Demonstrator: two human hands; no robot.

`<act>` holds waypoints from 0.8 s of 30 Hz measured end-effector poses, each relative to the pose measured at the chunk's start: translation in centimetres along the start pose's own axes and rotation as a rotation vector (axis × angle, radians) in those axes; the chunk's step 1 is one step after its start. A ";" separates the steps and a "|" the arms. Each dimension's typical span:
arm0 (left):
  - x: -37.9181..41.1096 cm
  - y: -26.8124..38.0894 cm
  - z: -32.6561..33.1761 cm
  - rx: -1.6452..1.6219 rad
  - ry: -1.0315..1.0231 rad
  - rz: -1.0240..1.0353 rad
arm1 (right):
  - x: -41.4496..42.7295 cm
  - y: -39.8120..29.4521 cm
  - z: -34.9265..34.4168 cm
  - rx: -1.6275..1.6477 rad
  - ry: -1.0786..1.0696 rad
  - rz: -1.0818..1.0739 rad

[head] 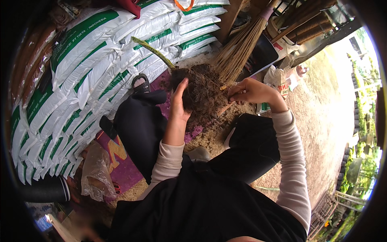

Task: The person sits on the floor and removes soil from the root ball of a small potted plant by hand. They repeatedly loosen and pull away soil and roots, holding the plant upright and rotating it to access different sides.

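My left hand grips the near-left side of a large, dark root ball, thumb up along its face. Thin, tangled roots and soil cover it. From its far left side a thick green-yellow plant stem sticks out, its end cut or broken off. My right hand is at the right edge of the root ball, with thumb and fingers pinched together on a dark tuft of roots. The root ball is held above the ground between my bent legs.
Stacked white-and-green plastic sacks rise on the left. A stick broom leans beyond the roots, beside a black dustpan. Under me lies a purple mat with soil crumbs. A clear plastic bag sits at lower left.
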State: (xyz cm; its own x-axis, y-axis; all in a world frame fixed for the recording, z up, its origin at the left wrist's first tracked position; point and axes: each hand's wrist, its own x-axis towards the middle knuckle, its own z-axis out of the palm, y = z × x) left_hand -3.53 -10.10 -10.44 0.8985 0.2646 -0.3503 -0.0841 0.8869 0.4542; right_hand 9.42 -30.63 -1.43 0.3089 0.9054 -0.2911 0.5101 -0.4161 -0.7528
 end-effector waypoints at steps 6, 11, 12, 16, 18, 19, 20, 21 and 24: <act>0.3 -0.3 -0.6 0.054 -0.030 0.041 | -0.6 1.9 -0.4 -0.080 -0.124 0.148; 0.5 0.1 -0.9 0.034 0.024 0.052 | -1.6 4.2 -0.7 -0.188 -0.075 0.268; 0.6 0.1 -1.1 0.038 0.042 0.068 | -1.5 4.2 -0.8 -0.209 0.003 0.242; 0.5 0.1 -0.8 0.075 0.120 0.096 | -1.4 3.4 -1.1 -0.121 0.260 0.228; -0.1 0.2 -0.2 0.075 0.075 0.089 | -1.2 3.2 -0.8 0.001 0.333 0.229; -0.1 0.2 -0.1 0.076 0.081 0.078 | -1.0 3.4 -0.6 0.057 0.355 0.211; -0.1 0.1 -0.1 0.077 0.088 0.069 | -0.9 3.4 -0.4 0.114 0.377 0.193; -0.2 0.1 0.0 0.077 0.095 0.061 | -0.6 3.0 -0.1 0.118 0.388 0.154; -0.2 -0.3 0.3 0.099 0.102 0.076 | 0.1 1.3 1.6 0.163 0.353 0.137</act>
State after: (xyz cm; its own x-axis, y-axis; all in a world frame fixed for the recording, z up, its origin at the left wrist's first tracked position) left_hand -3.55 -10.47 -10.25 0.8423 0.3712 -0.3908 -0.1029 0.8225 0.5594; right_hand 8.86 -30.96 -3.38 0.6360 0.7465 -0.1956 0.3205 -0.4861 -0.8130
